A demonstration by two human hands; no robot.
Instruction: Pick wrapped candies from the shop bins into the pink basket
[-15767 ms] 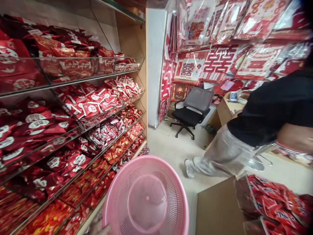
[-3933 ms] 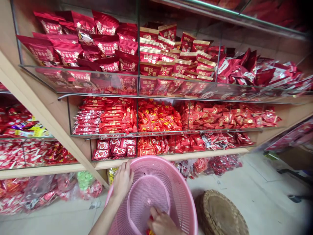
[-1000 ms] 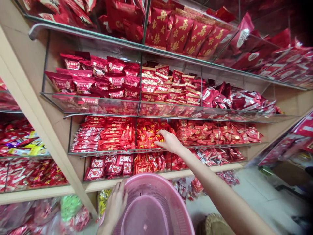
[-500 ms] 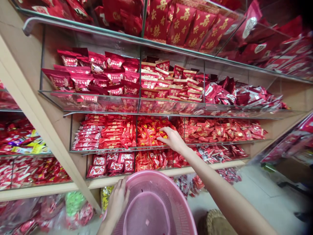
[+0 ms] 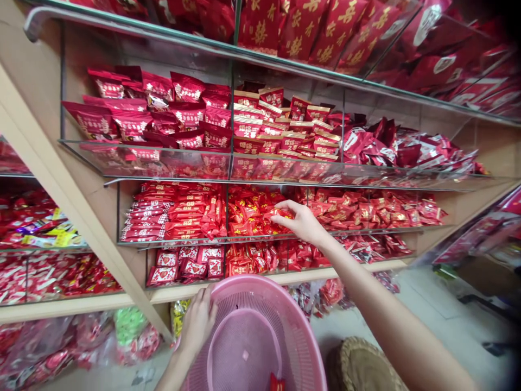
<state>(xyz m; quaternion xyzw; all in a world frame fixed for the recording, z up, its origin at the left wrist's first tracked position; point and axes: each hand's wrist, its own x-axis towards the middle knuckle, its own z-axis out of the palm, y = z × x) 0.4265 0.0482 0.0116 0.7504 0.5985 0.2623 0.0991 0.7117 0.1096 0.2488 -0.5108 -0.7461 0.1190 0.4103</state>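
Observation:
A pink plastic basket [image 5: 303, 309] with slotted sides stands below the shelves, and a red-wrapped candy [image 5: 277, 383] lies in it near the bottom edge of the view. My left hand [image 5: 199, 317] grips the basket's left rim, fingers over the edge. In front of the lower shelf, my right hand [image 5: 299, 220] is at the red candies with yellow lettering [image 5: 246, 209]. Its thumb and forefinger are drawn together in a loose pinch; what lies between them is too small to make out, and the other fingers are partly hidden.
Glass-fronted shelves [image 5: 285, 175] carry several compartments of red packets. A slanting wooden upright [image 5: 85, 217] stands on the left. Bags of goods [image 5: 77, 345] lie under the shelves. A round, woven-sided object [image 5: 362, 366] stands right of the basket.
My right hand has moved slightly right, and its thumb and forefinger have come closer together. My left hand stays on the rim. The view has shifted, showing more of the basket's inside.

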